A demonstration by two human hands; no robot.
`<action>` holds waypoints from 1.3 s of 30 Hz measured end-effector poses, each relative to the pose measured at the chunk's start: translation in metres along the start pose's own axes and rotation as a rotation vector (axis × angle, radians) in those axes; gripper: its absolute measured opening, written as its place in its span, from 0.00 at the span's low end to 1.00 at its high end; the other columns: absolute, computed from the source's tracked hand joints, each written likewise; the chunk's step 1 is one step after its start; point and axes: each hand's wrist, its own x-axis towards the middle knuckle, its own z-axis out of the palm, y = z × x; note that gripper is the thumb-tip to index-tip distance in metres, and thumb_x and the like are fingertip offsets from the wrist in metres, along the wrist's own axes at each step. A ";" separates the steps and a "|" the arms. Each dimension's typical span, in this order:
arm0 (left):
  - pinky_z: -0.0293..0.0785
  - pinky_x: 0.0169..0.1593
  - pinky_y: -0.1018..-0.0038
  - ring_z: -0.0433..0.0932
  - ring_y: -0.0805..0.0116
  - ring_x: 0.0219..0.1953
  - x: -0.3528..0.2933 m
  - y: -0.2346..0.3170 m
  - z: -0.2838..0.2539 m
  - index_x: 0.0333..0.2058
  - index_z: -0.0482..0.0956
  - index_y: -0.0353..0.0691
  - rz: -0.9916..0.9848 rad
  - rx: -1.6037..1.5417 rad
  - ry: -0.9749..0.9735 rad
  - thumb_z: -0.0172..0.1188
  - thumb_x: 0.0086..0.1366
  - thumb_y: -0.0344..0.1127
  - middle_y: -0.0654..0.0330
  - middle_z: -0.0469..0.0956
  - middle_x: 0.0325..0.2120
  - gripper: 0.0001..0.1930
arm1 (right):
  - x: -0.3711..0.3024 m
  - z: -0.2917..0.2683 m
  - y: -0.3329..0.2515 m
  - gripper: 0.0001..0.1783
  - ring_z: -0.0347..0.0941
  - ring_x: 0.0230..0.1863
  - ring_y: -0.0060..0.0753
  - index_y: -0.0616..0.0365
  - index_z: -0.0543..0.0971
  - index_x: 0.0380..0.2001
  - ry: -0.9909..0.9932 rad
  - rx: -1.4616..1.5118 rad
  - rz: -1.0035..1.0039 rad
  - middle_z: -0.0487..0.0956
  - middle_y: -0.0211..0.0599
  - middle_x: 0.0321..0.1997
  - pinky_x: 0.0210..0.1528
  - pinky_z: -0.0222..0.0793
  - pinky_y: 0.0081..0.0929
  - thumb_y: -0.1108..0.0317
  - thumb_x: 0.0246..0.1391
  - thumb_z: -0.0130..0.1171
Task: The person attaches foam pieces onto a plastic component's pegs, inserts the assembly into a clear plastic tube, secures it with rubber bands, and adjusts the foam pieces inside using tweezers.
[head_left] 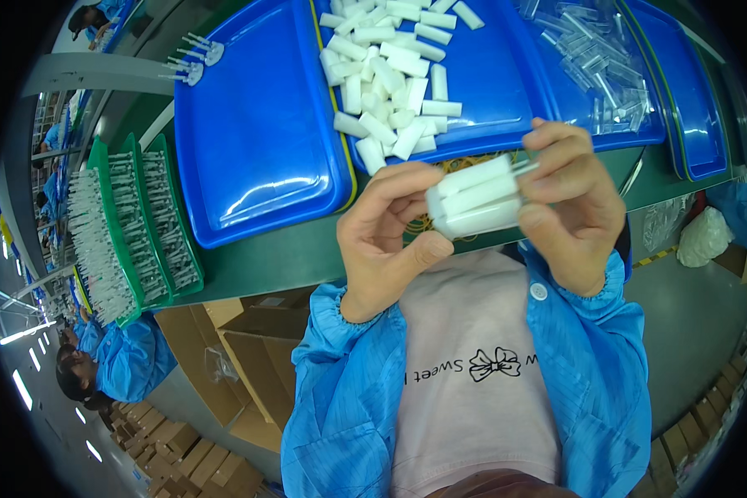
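Observation:
A bundle of several white tubes (477, 195) lies sideways between my two hands, over the near edge of the blue trays. My left hand (390, 228) grips its rounded end between thumb and fingers. The fingers of my right hand (574, 199) close round the other end, where a thin pale pin (526, 168) sticks out. Whether the right fingers hold a separate part is hidden. Just beyond my hands, a heap of loose white tubes (390, 75) fills part of a blue tray (506, 75).
At left, another blue tray (261, 149) carries two pronged white pieces (211, 53) near its far corner. Green racks (145, 224) of thin white parts stand beside it. Clear plastic pieces (598, 66) lie in a right-hand tray. Below are an open cardboard box (257, 349) and a co-worker's blue sleeve (133, 361).

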 end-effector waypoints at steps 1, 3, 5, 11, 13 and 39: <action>0.69 0.56 0.67 0.72 0.63 0.51 -0.001 -0.002 -0.001 0.48 0.71 0.29 -0.034 0.033 0.022 0.67 0.54 0.30 0.54 0.68 0.48 0.24 | 0.005 -0.002 -0.001 0.11 0.68 0.47 0.38 0.57 0.77 0.30 -0.086 -0.009 0.003 0.77 0.34 0.33 0.51 0.61 0.36 0.76 0.39 0.63; 0.69 0.55 0.69 0.72 0.63 0.51 0.000 -0.004 -0.005 0.50 0.69 0.29 -0.056 0.021 0.012 0.66 0.54 0.28 0.54 0.68 0.48 0.25 | 0.014 -0.010 -0.001 0.10 0.68 0.46 0.36 0.58 0.78 0.32 -0.172 -0.033 -0.001 0.77 0.34 0.33 0.51 0.62 0.33 0.75 0.41 0.62; 0.68 0.55 0.70 0.71 0.64 0.51 -0.003 -0.004 -0.006 0.53 0.66 0.30 -0.152 -0.096 0.167 0.63 0.54 0.25 0.54 0.69 0.48 0.27 | 0.028 -0.024 0.010 0.09 0.70 0.45 0.34 0.59 0.78 0.33 -0.019 -0.045 0.200 0.77 0.35 0.33 0.50 0.63 0.29 0.72 0.45 0.59; 0.65 0.57 0.69 0.69 0.63 0.53 0.000 -0.007 0.000 0.55 0.64 0.31 -0.172 -0.132 0.182 0.63 0.56 0.27 0.53 0.69 0.50 0.28 | 0.041 -0.095 0.103 0.09 0.69 0.40 0.35 0.52 0.80 0.30 0.010 -1.137 0.076 0.75 0.30 0.36 0.43 0.62 0.33 0.65 0.43 0.64; 0.64 0.57 0.69 0.69 0.63 0.53 0.001 -0.006 0.000 0.55 0.64 0.31 -0.169 -0.136 0.196 0.63 0.56 0.28 0.53 0.69 0.50 0.28 | 0.040 -0.091 0.112 0.09 0.69 0.40 0.35 0.51 0.80 0.29 -0.083 -1.458 0.103 0.74 0.28 0.36 0.41 0.61 0.34 0.64 0.42 0.65; 0.74 0.43 0.71 0.72 0.63 0.41 0.004 0.009 0.014 0.51 0.73 0.37 0.309 0.811 -0.021 0.67 0.50 0.26 0.54 0.66 0.41 0.27 | 0.023 -0.021 0.018 0.13 0.63 0.31 0.14 0.61 0.75 0.32 -0.041 0.171 0.345 0.72 0.28 0.31 0.34 0.58 0.15 0.61 0.58 0.55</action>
